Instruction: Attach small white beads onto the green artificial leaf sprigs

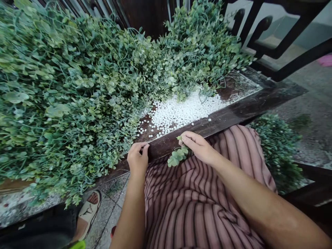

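My right hand [195, 143] pinches a small artificial leaf sprig [178, 155] near its top, and its round green leaves hang over my lap. My left hand [138, 158] is closed at the front edge of a dark wooden bench [166, 143], thumb against the curled fingers; whatever may be between them is hidden. Just beyond the hands lies a spread of small white beads or caps [178, 112], with a few strays near the edge. A large heap of artificial green foliage [85, 79] covers the bench to the left and behind.
A dark carved wooden backrest [275, 45] rises at the back right. More foliage [276, 148] sits low on my right. At lower left, another person's sandalled foot [89, 211] rests on the tiled floor [109, 211]. Striped cloth [204, 207] covers my lap.
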{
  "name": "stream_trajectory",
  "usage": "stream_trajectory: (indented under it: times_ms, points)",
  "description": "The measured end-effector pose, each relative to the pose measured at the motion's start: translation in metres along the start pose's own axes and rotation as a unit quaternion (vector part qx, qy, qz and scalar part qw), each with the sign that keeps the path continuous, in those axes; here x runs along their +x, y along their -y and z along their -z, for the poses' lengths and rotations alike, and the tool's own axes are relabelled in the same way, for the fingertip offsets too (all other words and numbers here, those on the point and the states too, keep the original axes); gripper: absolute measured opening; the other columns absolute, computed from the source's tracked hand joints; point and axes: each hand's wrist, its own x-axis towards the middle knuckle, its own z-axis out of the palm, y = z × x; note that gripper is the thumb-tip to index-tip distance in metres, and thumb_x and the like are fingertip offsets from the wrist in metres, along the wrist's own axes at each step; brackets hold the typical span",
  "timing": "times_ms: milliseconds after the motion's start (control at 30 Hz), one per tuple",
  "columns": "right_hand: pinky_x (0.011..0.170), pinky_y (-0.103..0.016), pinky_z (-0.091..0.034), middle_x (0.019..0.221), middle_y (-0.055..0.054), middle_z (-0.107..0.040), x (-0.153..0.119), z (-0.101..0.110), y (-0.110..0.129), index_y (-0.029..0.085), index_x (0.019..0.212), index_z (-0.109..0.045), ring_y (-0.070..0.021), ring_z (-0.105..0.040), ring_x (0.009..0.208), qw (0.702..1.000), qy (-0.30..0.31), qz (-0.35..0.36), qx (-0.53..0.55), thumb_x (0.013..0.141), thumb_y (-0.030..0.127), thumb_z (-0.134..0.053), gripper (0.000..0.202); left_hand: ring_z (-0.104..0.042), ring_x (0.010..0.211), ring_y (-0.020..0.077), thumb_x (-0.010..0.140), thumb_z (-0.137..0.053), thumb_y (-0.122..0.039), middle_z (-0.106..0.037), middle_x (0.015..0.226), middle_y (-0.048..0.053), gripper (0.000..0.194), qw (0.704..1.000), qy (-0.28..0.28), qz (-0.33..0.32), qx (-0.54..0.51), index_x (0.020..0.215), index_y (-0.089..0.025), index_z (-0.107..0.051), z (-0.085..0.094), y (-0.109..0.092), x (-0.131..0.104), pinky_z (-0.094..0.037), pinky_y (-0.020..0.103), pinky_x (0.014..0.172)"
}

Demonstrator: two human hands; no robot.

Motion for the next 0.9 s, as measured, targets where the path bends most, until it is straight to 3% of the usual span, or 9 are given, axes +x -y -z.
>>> stream_trajectory:
  times_ms: [100,167,367,600,900]
  points:
    - [0.063,-0.025,-0.039,0.063,0.000,-0.051,-0.001,0.002,0.000,0.016,0.066,-0.054,-0.0105,-0.046,0.062,1.000,0.006,-0.007,-0.002,0.079,0.046,-0.046,0.034,-0.056,0.064,0.0126,0.069,-0.059,-0.025,-0.065,0.070,0.002,0.011,0.987,0.019,0.086,-0.131,0.070,-0.017,-0.067,-0.011,-0.023,0.004,-0.045,0.026,0.067]
    - [0.061,-0.025,-0.038,0.060,0.000,-0.051,0.000,0.002,0.001,0.015,0.067,-0.057,-0.0097,-0.045,0.059,1.000,0.012,-0.018,0.002,0.078,0.042,-0.049,0.030,-0.056,0.060,0.0113,0.065,-0.062,-0.026,-0.066,0.067,0.002,0.013,0.957,0.042,0.150,-0.244,0.071,-0.016,-0.067,-0.019,-0.042,0.004,-0.045,0.025,0.062]
    - [0.061,-0.025,-0.038,0.059,0.001,-0.053,0.002,0.001,0.000,0.015,0.065,-0.059,-0.0091,-0.046,0.057,1.000,-0.015,-0.025,0.002,0.072,0.031,-0.055,0.018,-0.059,0.066,0.0104,0.062,-0.067,-0.023,-0.070,0.075,0.002,0.017,0.868,0.163,0.200,-0.424,0.077,-0.018,-0.071,-0.036,-0.082,-0.003,-0.046,0.025,0.070]
    - [0.068,-0.028,-0.040,0.064,-0.002,-0.058,0.002,0.001,-0.008,0.016,0.066,-0.064,-0.0128,-0.052,0.067,0.996,-0.056,0.026,-0.059,0.073,0.027,-0.054,0.016,-0.055,0.058,0.0069,0.057,-0.073,-0.027,-0.067,0.064,-0.001,0.017,0.803,0.183,0.243,-0.512,0.072,-0.019,-0.072,-0.045,-0.081,-0.006,-0.044,0.021,0.064]
    - [0.069,-0.029,-0.042,0.065,-0.003,-0.060,0.003,0.000,-0.009,0.016,0.060,-0.060,-0.0134,-0.054,0.068,0.997,-0.067,0.028,-0.014,0.072,0.024,-0.053,0.015,-0.058,0.065,0.0094,0.056,-0.074,-0.027,-0.071,0.073,0.001,0.021,0.795,0.203,0.251,-0.513,0.076,-0.020,-0.073,-0.042,-0.079,-0.007,-0.046,0.024,0.071]
